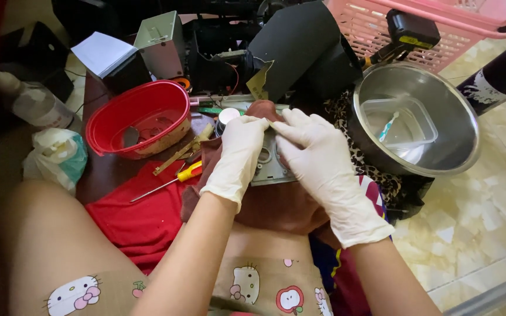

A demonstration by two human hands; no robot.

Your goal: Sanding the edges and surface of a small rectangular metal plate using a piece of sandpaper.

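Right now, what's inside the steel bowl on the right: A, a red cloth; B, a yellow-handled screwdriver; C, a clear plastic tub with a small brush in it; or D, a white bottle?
C: the steel bowl holds a clear tub with a small brush lying in it; the screwdriver lies left of the gloved hands.

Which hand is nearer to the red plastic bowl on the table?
The left hand is nearer. It rests on the grey part, just right of the red bowl. The right hand lies further right, on the other side of the grey part.
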